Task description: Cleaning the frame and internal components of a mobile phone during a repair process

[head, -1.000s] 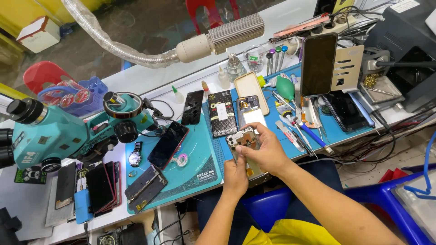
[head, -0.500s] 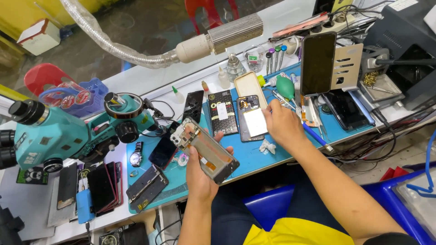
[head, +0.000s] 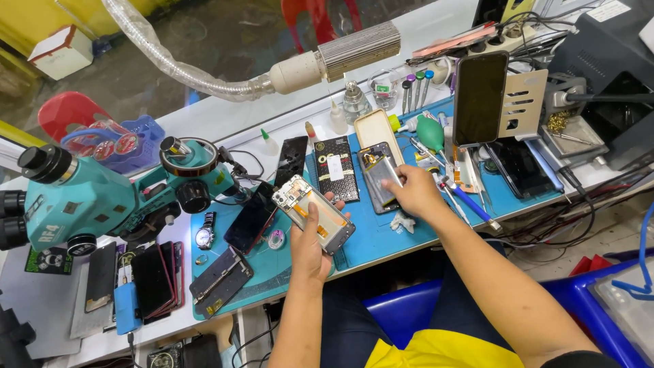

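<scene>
The left hand (head: pixel 310 242) grips an opened phone frame (head: pixel 313 213) above the blue mat (head: pixel 381 235); the right hand (head: pixel 412 191), fingers closed, pinches another opened phone (head: pixel 379 176) right of it. Held one-handed, the frame could tip and slip onto the desk.

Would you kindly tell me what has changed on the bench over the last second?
The hands parted. The left hand took the opened phone alone and carried it left. The right hand let go and reached out to the phone on the blue mat. The microscope and the propped phone stayed put.
</scene>
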